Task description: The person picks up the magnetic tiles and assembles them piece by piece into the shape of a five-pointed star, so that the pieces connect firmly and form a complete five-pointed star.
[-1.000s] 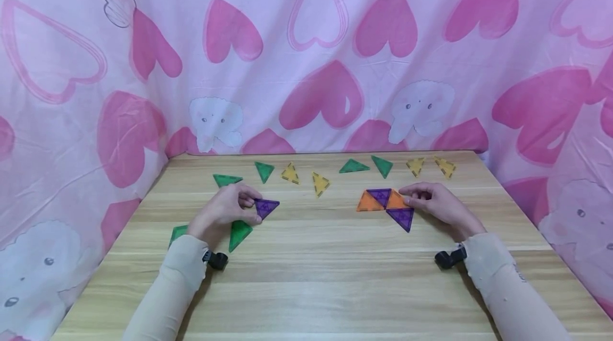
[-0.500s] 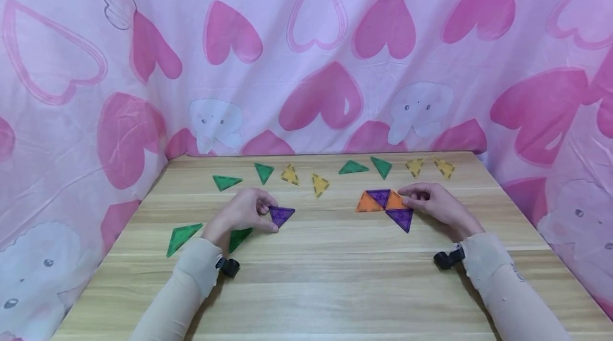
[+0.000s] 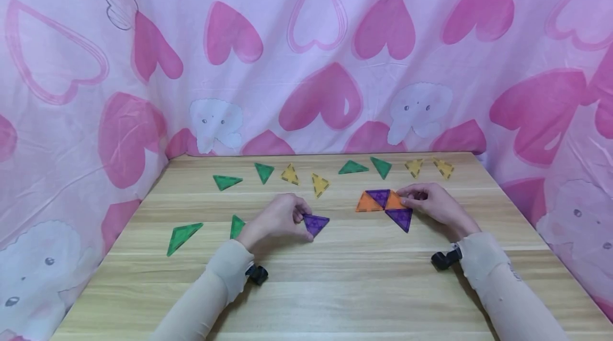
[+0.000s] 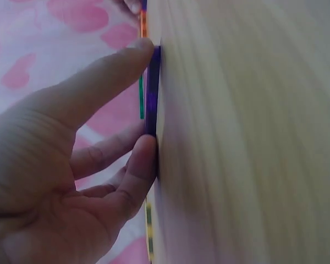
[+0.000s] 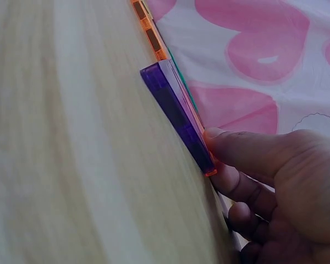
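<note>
My left hand (image 3: 282, 218) pinches a purple triangular magnetic tile (image 3: 316, 224) between thumb and fingers, low over the wooden table. In the left wrist view that purple tile (image 4: 152, 99) is seen edge-on, thumb at one end and fingers at the other. To its right lies a joined group: a left orange triangle (image 3: 366, 204), an upper purple triangle (image 3: 378, 197), a right orange triangle (image 3: 394, 201) and a lower purple triangle (image 3: 400, 218). My right hand (image 3: 433, 204) pinches the right orange triangle at its outer corner; the right wrist view shows the thumb (image 5: 231, 144) on its edge.
Green triangles lie at the left (image 3: 184, 237), partly behind the left wrist (image 3: 237, 225), and along the back (image 3: 353, 167). Several yellow triangles (image 3: 320, 184) are also spread at the back. A pink heart-patterned curtain (image 3: 306, 96) rises behind the table (image 3: 335, 298).
My left hand has carried the purple tile rightward and slightly nearer to me, uncovering green triangles at the left. The right hand stays at the joined group.
</note>
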Available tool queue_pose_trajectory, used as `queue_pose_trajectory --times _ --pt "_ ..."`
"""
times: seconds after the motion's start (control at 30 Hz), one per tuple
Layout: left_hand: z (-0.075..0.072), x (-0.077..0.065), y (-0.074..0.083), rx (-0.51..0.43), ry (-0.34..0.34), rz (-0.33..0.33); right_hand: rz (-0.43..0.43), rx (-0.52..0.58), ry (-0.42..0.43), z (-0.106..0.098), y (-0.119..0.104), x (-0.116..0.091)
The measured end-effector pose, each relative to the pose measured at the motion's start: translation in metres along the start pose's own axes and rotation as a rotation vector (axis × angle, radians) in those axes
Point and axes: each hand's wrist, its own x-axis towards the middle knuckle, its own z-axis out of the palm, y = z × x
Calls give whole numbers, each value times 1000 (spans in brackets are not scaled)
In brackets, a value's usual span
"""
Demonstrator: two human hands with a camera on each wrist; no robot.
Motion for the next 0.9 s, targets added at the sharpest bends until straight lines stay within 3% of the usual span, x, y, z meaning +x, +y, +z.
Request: queue_pose_trajectory --times 0.23,0.4,0.7,0.9 --pt "19 16 19 19 22 7 -2 -3 8 2 0 -1" --pt "28 24 32 33 40 -23 12 9 6 3 -3 0" --pt "45 37 52 24 22 -24 -32 -42 8 8 -8 3" --pt "54 47 64 84 32 -54 -25 -30 6 9 -10 4"
